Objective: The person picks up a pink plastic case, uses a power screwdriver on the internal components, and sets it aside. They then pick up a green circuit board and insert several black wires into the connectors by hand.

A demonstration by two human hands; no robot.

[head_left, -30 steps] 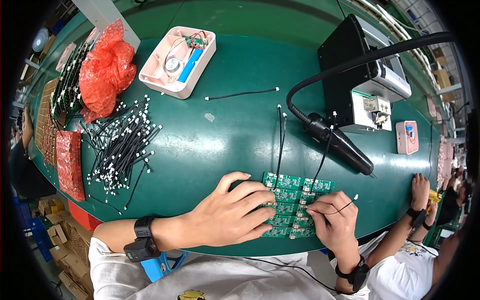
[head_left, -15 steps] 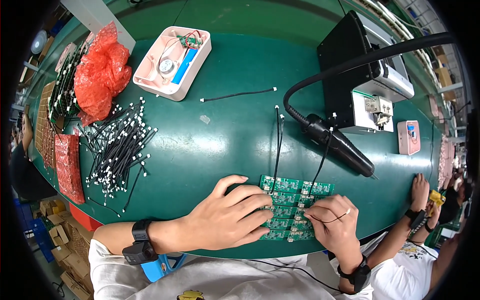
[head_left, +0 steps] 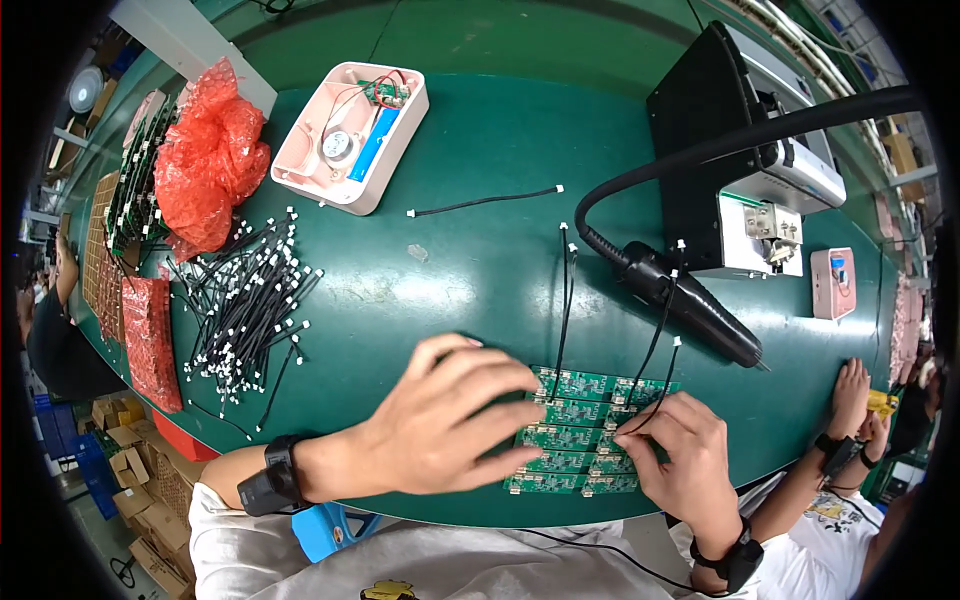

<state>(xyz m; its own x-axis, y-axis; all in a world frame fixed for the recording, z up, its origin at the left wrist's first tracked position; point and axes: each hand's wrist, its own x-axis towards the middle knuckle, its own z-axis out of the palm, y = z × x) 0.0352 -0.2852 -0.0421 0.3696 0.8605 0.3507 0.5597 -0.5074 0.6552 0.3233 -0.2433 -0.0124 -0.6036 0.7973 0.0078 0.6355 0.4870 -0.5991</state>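
A panel of green circuit boards (head_left: 565, 437) lies on the table in front of me. My left hand (head_left: 455, 420) is open, its fingers spread and their tips over the panel's left edge. Thumb and forefinger of my right hand (head_left: 680, 450) pinch a thin black cable (head_left: 664, 388) low down, close to a connector in the right column of boards. That cable's white plug (head_left: 677, 341) points up and away. My fingers hide its lower end, so I cannot tell how it sits. Other black cables (head_left: 565, 320) stretch from the panel's far rows toward the soldering iron.
A soldering iron (head_left: 690, 310) lies by its black station (head_left: 700, 160). A loose cable (head_left: 485, 200), a pink housing with a blue battery (head_left: 365, 190), a cable pile (head_left: 245, 310) and red bubble wrap (head_left: 210, 160) are on the table. At the right are a small pink case (head_left: 820, 285) and another person's hands (head_left: 850, 390).
The cable in my right hand now stands up from the boards, where before it lay across the fingers. My left fingers have shifted slightly on the panel. The whole view has shifted a little.
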